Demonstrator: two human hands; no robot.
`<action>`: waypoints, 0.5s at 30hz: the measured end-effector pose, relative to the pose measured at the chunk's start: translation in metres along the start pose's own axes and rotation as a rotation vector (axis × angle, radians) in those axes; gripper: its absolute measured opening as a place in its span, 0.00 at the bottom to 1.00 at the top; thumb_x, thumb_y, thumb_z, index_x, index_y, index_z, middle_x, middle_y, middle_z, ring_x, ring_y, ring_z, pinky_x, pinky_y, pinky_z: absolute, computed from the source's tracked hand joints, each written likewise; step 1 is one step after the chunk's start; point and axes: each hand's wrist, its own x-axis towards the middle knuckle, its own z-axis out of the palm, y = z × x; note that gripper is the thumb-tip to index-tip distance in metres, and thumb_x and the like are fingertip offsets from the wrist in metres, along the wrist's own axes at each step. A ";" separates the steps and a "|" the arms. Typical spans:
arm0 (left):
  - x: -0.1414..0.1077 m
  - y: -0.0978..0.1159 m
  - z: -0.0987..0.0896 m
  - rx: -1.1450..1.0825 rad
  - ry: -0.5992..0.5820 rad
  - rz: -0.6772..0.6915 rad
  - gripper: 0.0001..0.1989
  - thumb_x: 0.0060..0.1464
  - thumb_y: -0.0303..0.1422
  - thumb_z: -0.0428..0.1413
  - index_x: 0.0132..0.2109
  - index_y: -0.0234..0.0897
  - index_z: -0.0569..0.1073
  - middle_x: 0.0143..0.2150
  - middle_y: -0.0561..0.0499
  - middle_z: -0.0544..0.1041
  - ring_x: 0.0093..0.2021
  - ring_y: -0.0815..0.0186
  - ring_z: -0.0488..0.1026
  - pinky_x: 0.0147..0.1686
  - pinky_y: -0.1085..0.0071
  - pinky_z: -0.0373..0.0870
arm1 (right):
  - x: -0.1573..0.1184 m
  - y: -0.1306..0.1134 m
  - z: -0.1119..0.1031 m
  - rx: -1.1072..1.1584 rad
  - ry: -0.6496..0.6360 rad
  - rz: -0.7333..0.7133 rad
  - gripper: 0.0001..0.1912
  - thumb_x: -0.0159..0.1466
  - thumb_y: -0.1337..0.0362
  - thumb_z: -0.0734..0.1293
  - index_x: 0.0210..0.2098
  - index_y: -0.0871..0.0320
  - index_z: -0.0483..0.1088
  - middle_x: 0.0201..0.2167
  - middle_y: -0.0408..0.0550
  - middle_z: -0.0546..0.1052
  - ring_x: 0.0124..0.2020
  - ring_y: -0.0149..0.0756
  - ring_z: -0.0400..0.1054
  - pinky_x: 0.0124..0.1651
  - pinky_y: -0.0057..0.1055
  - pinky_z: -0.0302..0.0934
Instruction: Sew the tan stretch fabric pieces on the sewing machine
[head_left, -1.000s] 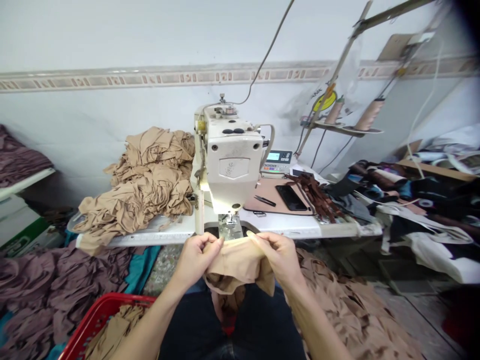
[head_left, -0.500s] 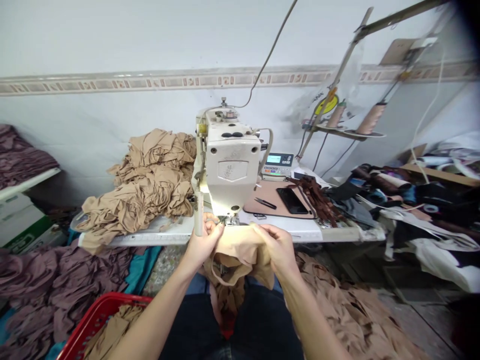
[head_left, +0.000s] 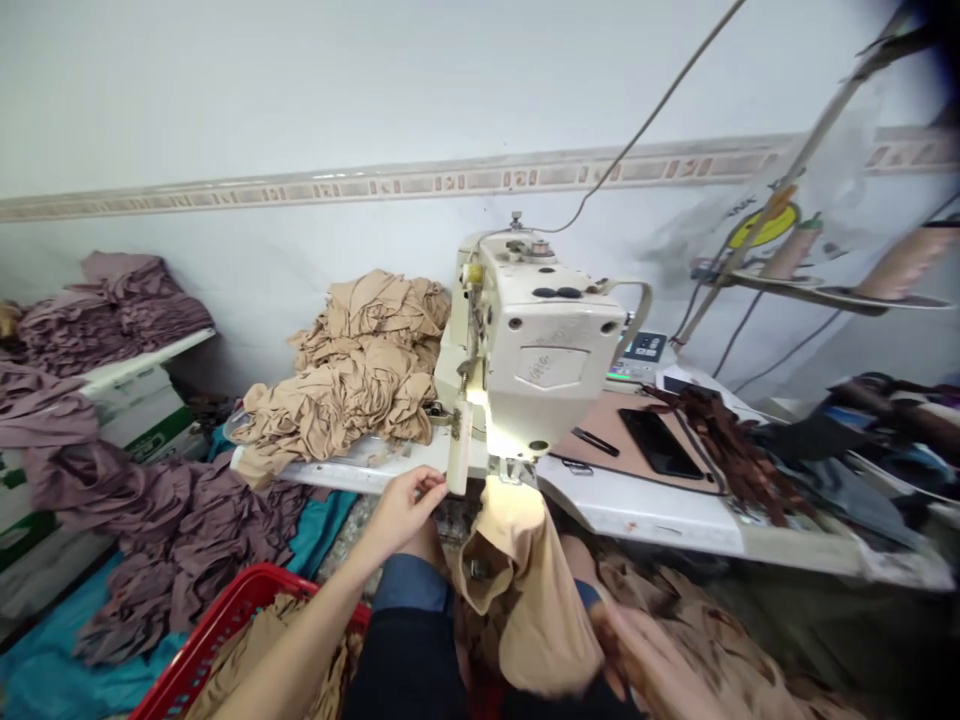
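Note:
A beige fabric piece (head_left: 551, 610) hangs from under the needle area of the white sewing machine (head_left: 551, 350), its folds draping down over my lap. Beside the machine's left side, my left hand (head_left: 409, 510) has its fingers curled and pinched near the lower end of a white upright plate (head_left: 460, 450). Whether something small is between those fingertips is hidden. My right hand (head_left: 630, 640) is low by my right thigh, right of the hanging fabric and smeared by motion, so its fingers are not clear.
A pile of beige fabric (head_left: 360, 380) lies left of the machine. Scissors (head_left: 596, 442) and a black phone (head_left: 660, 443) rest on a pink mat. A red basket (head_left: 217, 620) with fabric stands at lower left; mauve fabric (head_left: 180, 560) heaps beyond it. Thread cones (head_left: 795, 250) stand at right.
My right hand has let go of the beige fabric and dropped down to the right. The left hand has come off it toward the plate. The view has turned left.

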 end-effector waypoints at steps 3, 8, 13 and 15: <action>-0.006 -0.019 -0.025 0.248 0.100 0.004 0.10 0.66 0.37 0.57 0.43 0.37 0.81 0.37 0.46 0.84 0.39 0.57 0.81 0.42 0.66 0.74 | -0.002 0.011 -0.017 0.043 0.228 0.064 0.36 0.45 0.27 0.77 0.26 0.55 0.82 0.23 0.52 0.81 0.24 0.47 0.75 0.23 0.36 0.69; 0.011 -0.021 -0.067 0.811 0.332 0.120 0.18 0.68 0.30 0.52 0.59 0.37 0.79 0.56 0.35 0.79 0.59 0.47 0.76 0.57 0.55 0.73 | 0.007 -0.005 -0.012 0.054 0.218 -0.018 0.30 0.44 0.32 0.81 0.25 0.53 0.82 0.29 0.53 0.83 0.36 0.53 0.78 0.33 0.37 0.74; 0.063 -0.014 -0.096 1.215 0.131 0.059 0.39 0.57 0.26 0.64 0.74 0.45 0.68 0.78 0.33 0.59 0.76 0.31 0.52 0.66 0.36 0.61 | 0.009 -0.014 -0.006 -0.096 -0.073 -0.089 0.29 0.52 0.35 0.78 0.20 0.55 0.77 0.21 0.46 0.73 0.25 0.40 0.67 0.26 0.31 0.64; 0.083 -0.016 -0.103 1.224 -0.031 0.073 0.40 0.55 0.27 0.65 0.73 0.48 0.69 0.78 0.34 0.60 0.74 0.31 0.55 0.64 0.35 0.62 | 0.005 -0.019 -0.018 -0.158 -0.088 -0.110 0.28 0.50 0.35 0.80 0.19 0.54 0.77 0.21 0.48 0.74 0.26 0.43 0.69 0.29 0.35 0.67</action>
